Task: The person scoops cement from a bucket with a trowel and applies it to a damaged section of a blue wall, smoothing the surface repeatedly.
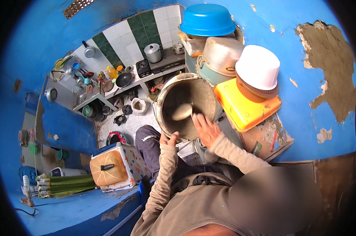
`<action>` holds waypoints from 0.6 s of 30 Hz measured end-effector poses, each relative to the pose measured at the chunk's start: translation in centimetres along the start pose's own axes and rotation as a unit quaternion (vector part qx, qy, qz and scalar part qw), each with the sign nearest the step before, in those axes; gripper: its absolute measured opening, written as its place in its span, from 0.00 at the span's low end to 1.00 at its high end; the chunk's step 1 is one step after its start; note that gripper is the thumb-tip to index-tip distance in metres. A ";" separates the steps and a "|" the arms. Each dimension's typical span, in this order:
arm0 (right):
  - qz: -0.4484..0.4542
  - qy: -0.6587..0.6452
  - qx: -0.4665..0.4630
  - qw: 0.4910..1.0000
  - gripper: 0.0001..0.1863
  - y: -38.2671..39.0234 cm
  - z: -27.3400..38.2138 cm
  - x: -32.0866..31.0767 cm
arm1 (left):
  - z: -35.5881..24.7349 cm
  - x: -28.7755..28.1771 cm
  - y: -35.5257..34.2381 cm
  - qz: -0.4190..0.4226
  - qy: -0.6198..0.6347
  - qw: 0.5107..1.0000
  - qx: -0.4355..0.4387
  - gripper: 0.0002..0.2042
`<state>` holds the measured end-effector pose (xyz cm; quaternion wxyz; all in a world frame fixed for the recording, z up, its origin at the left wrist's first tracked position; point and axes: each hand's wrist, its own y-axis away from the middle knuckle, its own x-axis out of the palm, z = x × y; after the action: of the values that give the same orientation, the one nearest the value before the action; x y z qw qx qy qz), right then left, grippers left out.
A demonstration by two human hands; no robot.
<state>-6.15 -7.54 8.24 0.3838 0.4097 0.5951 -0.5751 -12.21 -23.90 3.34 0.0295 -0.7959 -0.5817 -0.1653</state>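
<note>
A cement-smeared bucket (pixel 160 114) is tilted in front of me, its mouth facing up toward the view. My left hand (pixel 169 139) grips its near rim, the thumb on the outside edge. Over the bucket's right side reaches my right hand (pixel 206 129), its fingers closed on what looks like a trowel (pixel 182 112). The trowel's pale, rounded blade lies inside the bucket; its handle is mostly hidden by the fingers. Grey residue coats the bucket's inner wall, and the bottom is in shadow.
To the right, a white tub (pixel 258 67) rests on a brown basket (pixel 252 93) above an orange container (pixel 244 114). A blue basin (pixel 207 19) tops stacked pots behind. A counter (pixel 134 84) holds cookware at back left. A patterned box (pixel 132 169) stands left of my leg.
</note>
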 end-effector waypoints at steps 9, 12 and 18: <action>-0.019 0.002 0.019 1.000 0.21 -0.6 -3.3 0.6 | -0.5 -0.2 0.5 0.004 -0.028 0.998 0.059 0.21; 0.078 -0.043 0.003 0.996 0.22 2.1 -3.4 0.5 | 0.7 -1.1 -0.6 0.017 -0.021 0.998 0.061 0.25; -0.051 -0.007 0.053 0.997 0.21 0.0 -3.3 0.5 | 0.2 -1.0 -0.2 0.036 -0.019 0.998 0.042 0.26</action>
<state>-6.31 -4.18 7.89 0.3359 0.3944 0.5815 -0.6273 -12.63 -24.65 2.84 0.0575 -0.8174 -0.5596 -0.1241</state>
